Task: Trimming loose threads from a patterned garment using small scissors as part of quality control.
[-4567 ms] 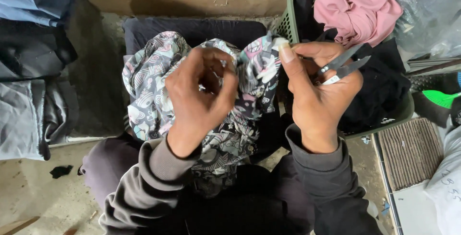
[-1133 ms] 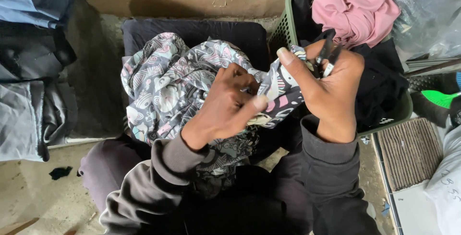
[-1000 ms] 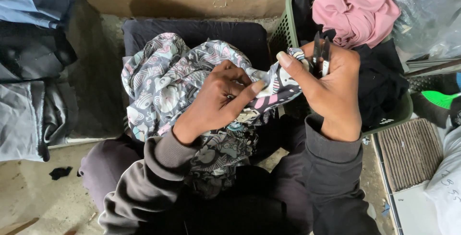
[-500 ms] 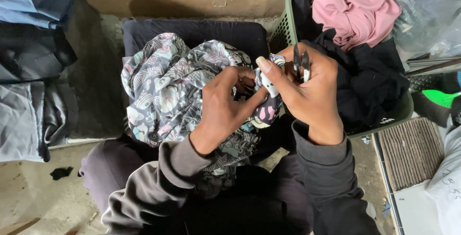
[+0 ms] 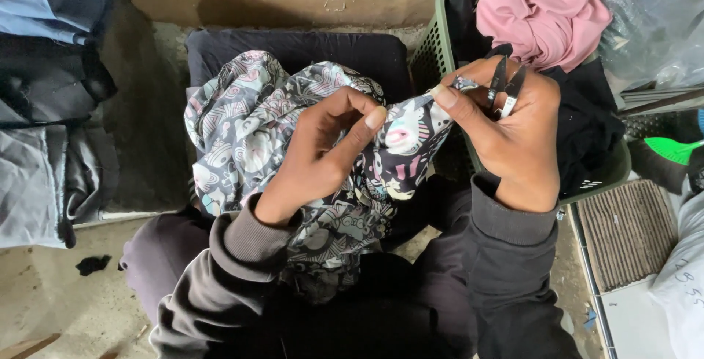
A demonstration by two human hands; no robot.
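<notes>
My left hand (image 5: 319, 157) is curled narrow, thumb and forefinger pinching a fold of the patterned cloth (image 5: 249, 132). The other fingers are tucked under, resting against the fabric.

My right hand (image 5: 513, 128) is closed too. Its forefinger and thumb grip the far edge of the same fold, so the cloth is pulled taut between both hands. That hand also holds a small pair of metal snips (image 5: 506, 88), blades pointing up and away, slightly parted. They stand just above the cloth edge; I can't tell if they touch it.

The cloth is grey, white and black with pink spots. It bunches in my lap and spills over a dark cushion (image 5: 293, 47) ahead of my knees. Grey sleeves cover both wrists.

Just right of the right hand is a green plastic basket (image 5: 433, 51) with perforated walls. It holds black fabric (image 5: 587, 117) and a crumpled pink garment (image 5: 543, 18) on top.

Top right is a clear plastic bag (image 5: 645, 14), wrinkled and shiny. Lower right is a ribbed brown mat (image 5: 627, 231), and beside it a white sack (image 5: 686, 286) with dark markings. A bright green plastic piece (image 5: 675, 150) sits at the right edge.

Far left is a stack of folded grey and blue clothes (image 5: 44, 73). The floor is bare concrete (image 5: 51, 293).
</notes>
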